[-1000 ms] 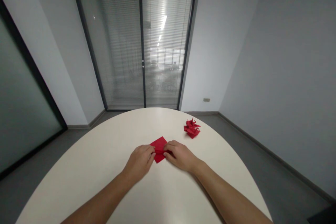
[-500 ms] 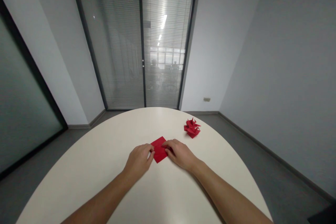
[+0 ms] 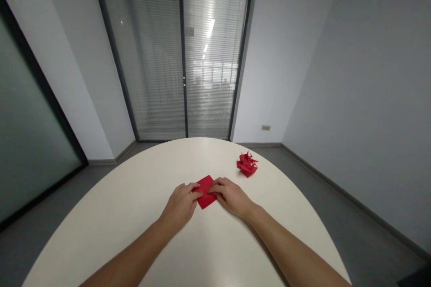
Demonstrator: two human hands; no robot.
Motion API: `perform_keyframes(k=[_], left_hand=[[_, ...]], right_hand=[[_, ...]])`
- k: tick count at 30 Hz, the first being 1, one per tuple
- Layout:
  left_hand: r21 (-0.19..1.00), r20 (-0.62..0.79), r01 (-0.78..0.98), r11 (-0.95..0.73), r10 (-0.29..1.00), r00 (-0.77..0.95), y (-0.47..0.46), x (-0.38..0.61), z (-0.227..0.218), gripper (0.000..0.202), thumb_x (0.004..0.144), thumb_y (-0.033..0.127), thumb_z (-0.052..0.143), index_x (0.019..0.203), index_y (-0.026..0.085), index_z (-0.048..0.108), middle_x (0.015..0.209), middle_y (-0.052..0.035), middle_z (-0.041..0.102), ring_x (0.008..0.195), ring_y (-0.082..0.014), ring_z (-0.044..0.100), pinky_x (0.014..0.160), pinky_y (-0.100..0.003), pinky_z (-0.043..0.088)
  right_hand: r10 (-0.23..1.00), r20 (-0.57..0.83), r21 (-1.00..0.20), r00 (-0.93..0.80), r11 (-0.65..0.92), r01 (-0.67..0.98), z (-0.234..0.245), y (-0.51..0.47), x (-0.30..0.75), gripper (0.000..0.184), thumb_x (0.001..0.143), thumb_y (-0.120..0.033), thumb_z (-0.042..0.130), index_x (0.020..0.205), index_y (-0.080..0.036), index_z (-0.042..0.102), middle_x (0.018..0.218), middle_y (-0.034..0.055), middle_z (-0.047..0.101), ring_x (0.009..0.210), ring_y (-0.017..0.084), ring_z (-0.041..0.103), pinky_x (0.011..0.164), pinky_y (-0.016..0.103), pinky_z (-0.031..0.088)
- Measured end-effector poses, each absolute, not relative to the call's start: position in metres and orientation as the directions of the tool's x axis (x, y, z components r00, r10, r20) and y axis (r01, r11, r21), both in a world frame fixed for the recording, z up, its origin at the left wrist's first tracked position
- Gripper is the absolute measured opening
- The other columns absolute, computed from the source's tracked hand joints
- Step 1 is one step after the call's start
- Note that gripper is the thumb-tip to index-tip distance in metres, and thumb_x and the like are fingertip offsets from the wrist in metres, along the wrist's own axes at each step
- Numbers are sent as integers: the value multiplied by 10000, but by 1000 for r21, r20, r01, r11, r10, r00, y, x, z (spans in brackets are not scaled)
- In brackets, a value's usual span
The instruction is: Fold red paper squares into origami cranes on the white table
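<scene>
Red paper [image 3: 206,184] on the desk [image 3: 101,224], just below the frame's centre.
Left hand [image 3: 182,198] and right hand [image 3: 232,195] touch opposite sides, seemingly steadying it; pinching or merely pressing, I cannot tell. Folded red pieces [image 3: 247,166] sit apart, lower right of centre, perhaps leaving working room.

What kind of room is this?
It's probably a small office meeting room: there's a cream table with a curved edge, dark-framed glass panels with thin slatted blinds, and plain pale walls.
</scene>
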State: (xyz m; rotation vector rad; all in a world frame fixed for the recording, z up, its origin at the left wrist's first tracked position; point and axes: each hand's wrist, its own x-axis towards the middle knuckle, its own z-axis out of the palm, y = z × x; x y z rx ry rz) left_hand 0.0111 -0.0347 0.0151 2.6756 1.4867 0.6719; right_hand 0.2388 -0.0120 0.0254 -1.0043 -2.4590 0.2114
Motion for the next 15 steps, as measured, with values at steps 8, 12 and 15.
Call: perform_keyframes(k=[8, 12, 15], left_hand=[[170, 436, 824, -541, 791, 429, -40, 15, 17, 311, 894, 136, 517, 1096, 207, 742, 1203, -93, 699, 1133, -266, 614, 1079, -509, 409], [155, 452, 829, -537, 785, 424, -38, 15, 17, 296, 932, 182, 503, 1135, 174, 718, 1248, -128, 660, 1156, -283, 580, 1050, -481, 435], [180, 438, 825, -535, 795, 420, -37, 14, 16, 288, 946, 207, 499, 1149, 178, 701, 1212, -128, 655, 1132, -279, 576, 1022, -467, 448]], right_hand=[[655, 295, -233, -696, 756, 612, 37, -17, 241, 327, 902, -103, 529, 1123, -225, 736, 1096, 87, 690, 999, 213, 594, 897, 326, 459], [639, 266, -255, -722, 769, 587, 49, -24, 237, 204, 895, -148, 552, 883, -197, 750, 919, 64, 705, 874, 196, 611, 824, 306, 462], [613, 256, -305, -748, 785, 539, 54, -28, 234, 196, 891, -177, 578, 771, -206, 731, 813, 34, 701, 825, 183, 613, 799, 291, 459]])
